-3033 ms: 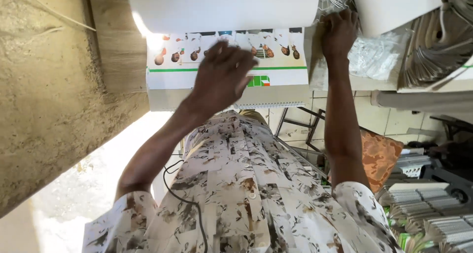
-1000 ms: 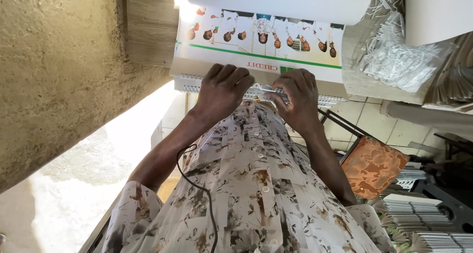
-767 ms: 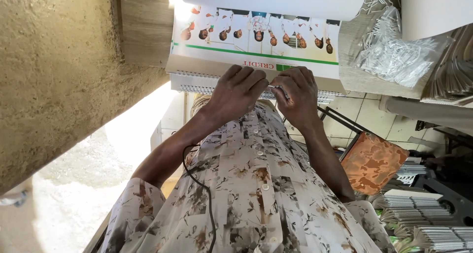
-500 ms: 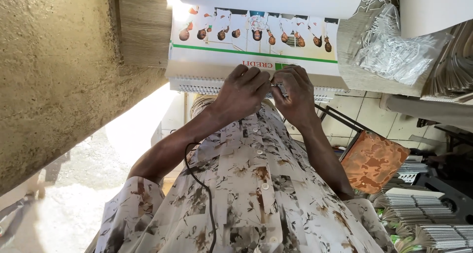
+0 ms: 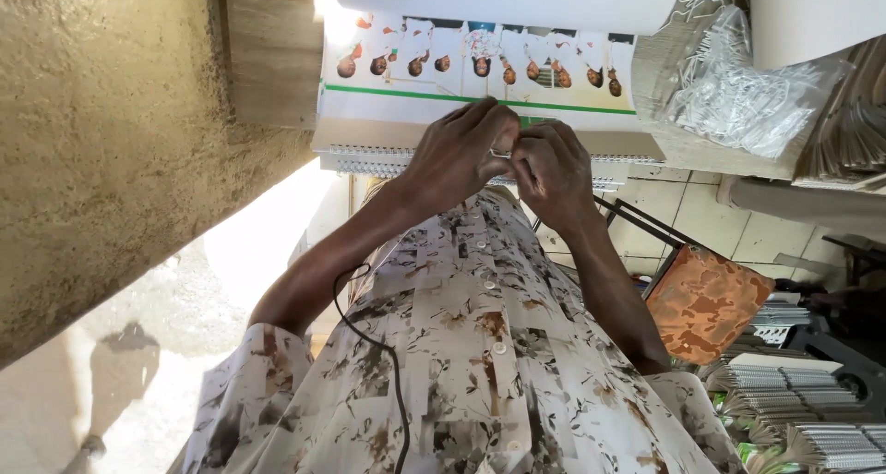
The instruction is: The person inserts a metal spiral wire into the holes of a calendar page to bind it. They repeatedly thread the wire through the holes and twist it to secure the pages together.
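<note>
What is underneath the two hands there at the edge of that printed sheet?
A white spiral binding runs along the printed sheet. The left hand and right hand meet over its middle, pinching something small that their fingers hide.

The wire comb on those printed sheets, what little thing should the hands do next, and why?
Probably slide both hands along the comb. The left hand and right hand pinch together at its middle edge of the sheets, and comb runs bare to either side.
</note>
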